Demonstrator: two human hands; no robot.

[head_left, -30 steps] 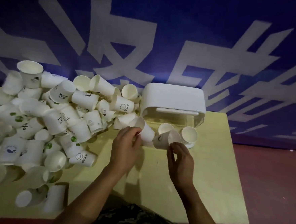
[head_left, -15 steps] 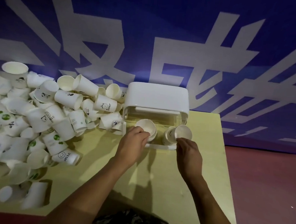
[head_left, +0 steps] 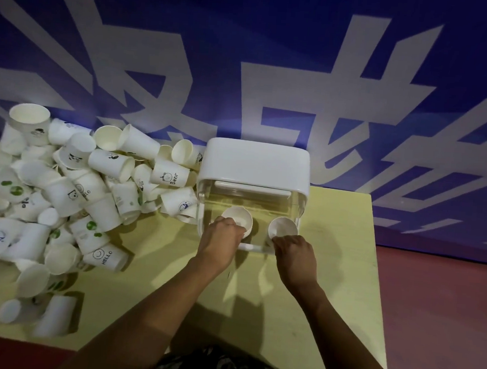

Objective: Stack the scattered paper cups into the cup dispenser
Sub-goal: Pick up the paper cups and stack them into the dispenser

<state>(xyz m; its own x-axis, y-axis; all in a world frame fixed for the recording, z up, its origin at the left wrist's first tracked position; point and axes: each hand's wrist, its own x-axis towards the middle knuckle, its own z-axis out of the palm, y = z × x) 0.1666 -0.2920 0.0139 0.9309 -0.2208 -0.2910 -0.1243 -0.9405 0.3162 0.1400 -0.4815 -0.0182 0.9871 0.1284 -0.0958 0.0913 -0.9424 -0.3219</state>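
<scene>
Two cups now stand side by side inside the dispenser (head_left: 255, 162), where a second ago both were held in front of it. The left hand (head_left: 223, 234) grips the left cup (head_left: 238, 219) with curled fingers; the right hand (head_left: 295, 252) pinches the right cup (head_left: 283, 227). Both look seated, so release seems next, while the pile (head_left: 62, 197) waits on the surface (head_left: 333, 277).
</scene>
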